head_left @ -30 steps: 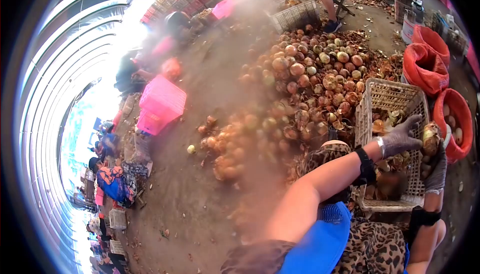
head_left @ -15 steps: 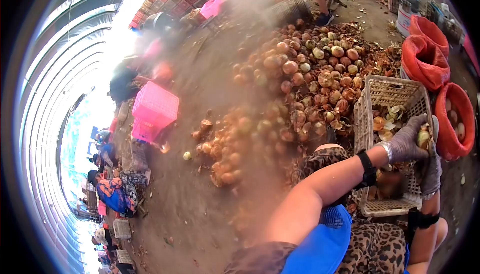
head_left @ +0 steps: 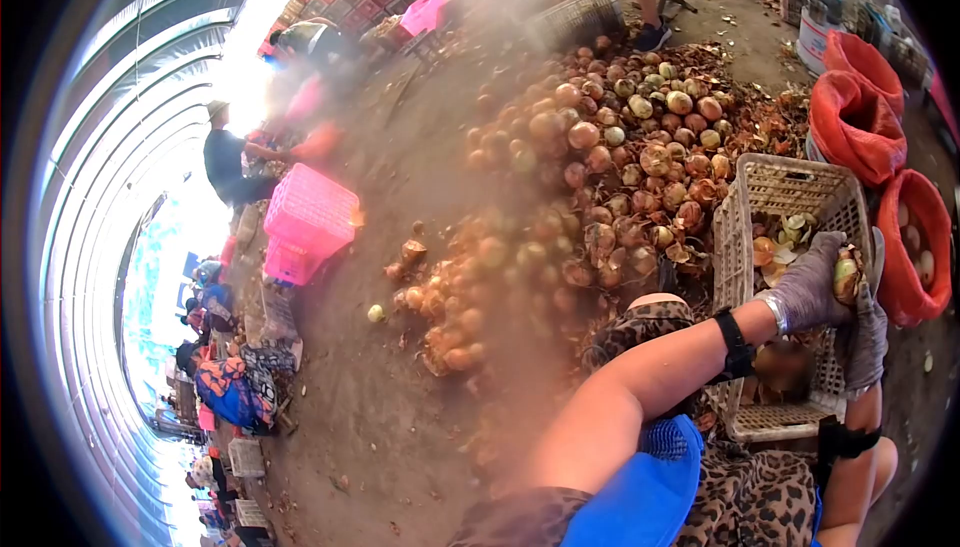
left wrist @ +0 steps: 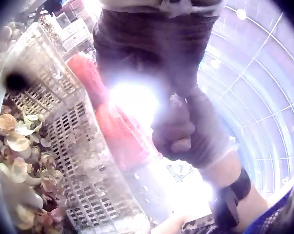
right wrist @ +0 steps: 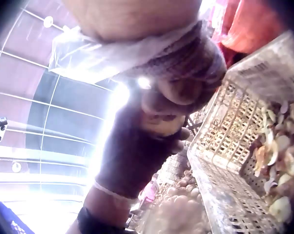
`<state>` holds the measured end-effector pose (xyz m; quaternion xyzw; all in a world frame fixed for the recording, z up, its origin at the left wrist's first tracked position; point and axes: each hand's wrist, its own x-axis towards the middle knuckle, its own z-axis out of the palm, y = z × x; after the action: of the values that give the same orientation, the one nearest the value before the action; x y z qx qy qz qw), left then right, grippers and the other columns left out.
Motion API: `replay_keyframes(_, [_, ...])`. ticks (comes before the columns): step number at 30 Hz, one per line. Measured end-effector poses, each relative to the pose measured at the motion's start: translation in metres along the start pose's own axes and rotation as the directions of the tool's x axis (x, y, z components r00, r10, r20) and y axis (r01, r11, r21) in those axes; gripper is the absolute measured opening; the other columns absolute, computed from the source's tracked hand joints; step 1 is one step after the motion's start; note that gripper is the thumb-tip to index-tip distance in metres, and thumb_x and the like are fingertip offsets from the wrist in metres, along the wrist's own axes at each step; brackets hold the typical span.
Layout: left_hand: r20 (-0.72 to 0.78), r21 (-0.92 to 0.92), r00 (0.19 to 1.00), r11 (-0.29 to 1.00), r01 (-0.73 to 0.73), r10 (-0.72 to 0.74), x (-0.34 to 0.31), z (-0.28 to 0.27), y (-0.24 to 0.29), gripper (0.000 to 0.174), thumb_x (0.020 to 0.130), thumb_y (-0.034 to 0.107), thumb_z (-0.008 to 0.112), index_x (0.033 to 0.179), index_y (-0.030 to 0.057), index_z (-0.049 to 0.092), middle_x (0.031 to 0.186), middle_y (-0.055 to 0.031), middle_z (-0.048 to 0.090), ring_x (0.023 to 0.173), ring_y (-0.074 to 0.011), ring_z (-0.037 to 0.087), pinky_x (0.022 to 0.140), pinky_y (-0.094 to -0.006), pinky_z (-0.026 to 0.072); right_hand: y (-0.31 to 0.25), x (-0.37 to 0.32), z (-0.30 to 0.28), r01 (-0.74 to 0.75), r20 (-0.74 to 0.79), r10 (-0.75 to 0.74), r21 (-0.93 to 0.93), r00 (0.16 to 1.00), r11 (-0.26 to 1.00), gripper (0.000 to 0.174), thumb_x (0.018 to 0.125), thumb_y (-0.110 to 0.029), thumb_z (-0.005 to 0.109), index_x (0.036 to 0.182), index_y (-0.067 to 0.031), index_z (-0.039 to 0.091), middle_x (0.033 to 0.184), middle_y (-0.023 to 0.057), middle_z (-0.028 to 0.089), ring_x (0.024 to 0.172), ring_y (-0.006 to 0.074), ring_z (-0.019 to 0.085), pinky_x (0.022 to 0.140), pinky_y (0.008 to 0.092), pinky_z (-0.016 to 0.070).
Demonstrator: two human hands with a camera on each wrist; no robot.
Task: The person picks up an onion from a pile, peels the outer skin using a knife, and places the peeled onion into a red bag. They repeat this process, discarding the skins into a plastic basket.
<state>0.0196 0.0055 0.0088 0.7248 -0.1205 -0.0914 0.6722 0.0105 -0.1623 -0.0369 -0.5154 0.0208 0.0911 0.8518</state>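
A yellow-brown onion [head_left: 847,275] with loose dry skin is held between both gloved hands above the near side of a plastic crate [head_left: 735,247]. My left hand [head_left: 812,285], in a grey-brown glove, grips it from one side. My right hand [head_left: 868,342], also gloved, holds its other side. In the right wrist view, the curled fingers of the right hand [right wrist: 186,83] lie over the onion [right wrist: 161,126], and the left hand [right wrist: 135,146] is wrapped round it from below. Glare and the left hand [left wrist: 152,53] hide the onion in the left wrist view.
Onion skins [head_left: 785,242] lie inside the crate. Beyond it spreads a large heap of onions [head_left: 655,157]. Red mesh sacks [head_left: 915,292] stand beside the crate, one with peeled onions inside. Pink crates [head_left: 310,217] and other seated people are farther off.
The left hand, spread beside the onion a second ago, has closed in and now grips it. Both hands have come together round the onion. The head view has shifted slightly.
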Motion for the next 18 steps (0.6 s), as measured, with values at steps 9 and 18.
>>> replay_keyframes(9, [-0.008,0.373,0.996,0.924,-0.081,0.091,-0.001,-0.006,0.016,0.085,0.051,0.035,0.084,0.117,-0.0017,0.046,0.107,-0.0200,0.055,0.105,-0.0302,0.054,0.095,-0.0354,0.0425,-0.016,-0.015,-0.025,-0.088,-0.156,0.041,-0.311,0.987,0.946,0.031,0.088,-0.022,0.063,0.111,-0.0020,0.061,0.087,0.0000,0.061,0.074,0.0069,0.056,0.064,0.0208,0.0469])
replay_keyframes(18, [0.122,0.290,0.979,0.949,0.123,-0.164,-0.017,-0.006,0.016,0.077,0.054,0.030,0.081,0.116,-0.0010,0.047,0.099,-0.0167,0.060,0.092,-0.0307,0.062,0.084,-0.0360,0.0493,0.004,-0.002,-0.063,0.295,0.037,-0.404,-0.743,0.914,0.600,0.017,0.084,-0.009,0.059,0.099,-0.0016,0.064,0.077,-0.0035,0.058,0.066,0.0057,0.049,0.062,0.0224,0.0433])
